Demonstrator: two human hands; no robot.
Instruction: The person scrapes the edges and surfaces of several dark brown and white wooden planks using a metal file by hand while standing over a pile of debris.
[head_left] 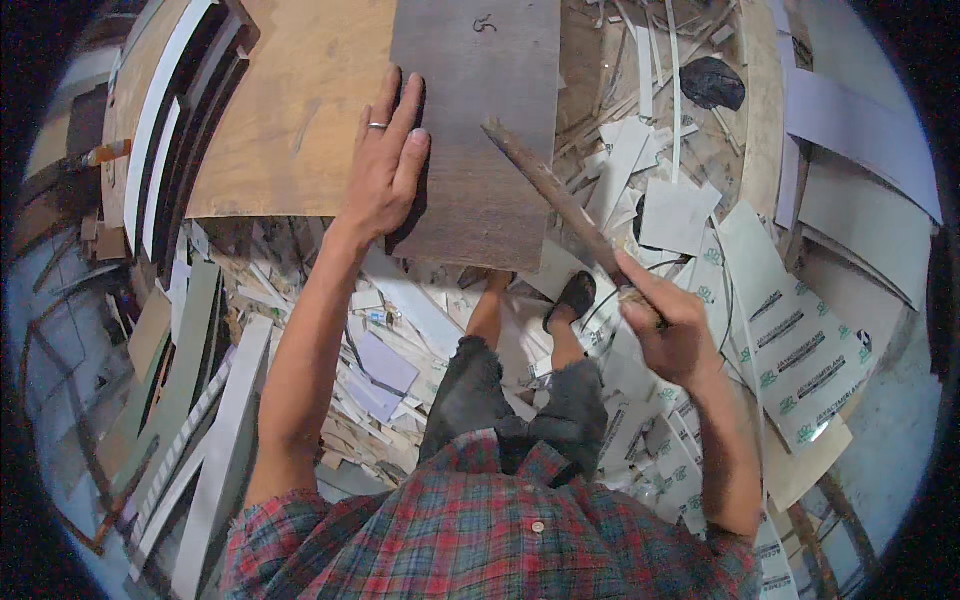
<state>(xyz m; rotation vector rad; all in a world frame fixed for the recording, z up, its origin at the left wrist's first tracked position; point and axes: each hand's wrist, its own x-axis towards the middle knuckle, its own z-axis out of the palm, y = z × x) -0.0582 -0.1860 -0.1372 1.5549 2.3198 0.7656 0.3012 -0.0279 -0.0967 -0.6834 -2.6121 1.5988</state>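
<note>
My left hand (385, 165) lies flat with its fingers stretched out, along the left edge of a dark brown wood-grain board (470, 190). The board rests over a larger tan plywood sheet (290, 110). In my right hand (670, 325) is a long, narrow brown stick (560, 200), gripped near its lower end. It slants up and to the left, its far tip over the right part of the dark board. Whether the stick touches the board I cannot tell. A small dark curled scrap (484, 23) lies near the board's far end.
Offcuts and strips litter the floor around my feet. White printed sheets (800, 340) lean at the right, below pale lilac panels (860, 140). Long boards (215, 480) stand at the lower left, and stacked strips (170, 130) at the upper left. A black plastic bundle (712, 82) lies among scraps.
</note>
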